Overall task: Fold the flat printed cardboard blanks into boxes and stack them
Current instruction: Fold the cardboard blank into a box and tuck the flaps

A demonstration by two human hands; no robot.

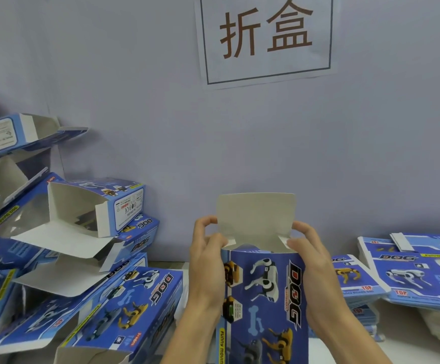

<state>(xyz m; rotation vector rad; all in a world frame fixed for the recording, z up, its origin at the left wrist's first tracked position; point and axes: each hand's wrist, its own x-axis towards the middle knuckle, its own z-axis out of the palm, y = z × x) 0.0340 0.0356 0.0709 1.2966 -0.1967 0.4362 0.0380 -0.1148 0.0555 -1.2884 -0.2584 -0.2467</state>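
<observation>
Blue dog-printed box (265,298) upright, grey top flap raised, gripped between left hand (205,264) and right hand (310,261)

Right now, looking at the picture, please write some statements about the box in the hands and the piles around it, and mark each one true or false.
1. Both hands hold the same box. True: the left hand and the right hand grip the sides of the upright box near its open top.
2. The top flap of that box is already closed. False: it stands up, open.
3. The flat blanks lie to the person's left. False: they are stacked on the right.
4. Folded boxes are piled on the left. True.
5. The paper sign lies on the table. False: it hangs on the wall.
</observation>
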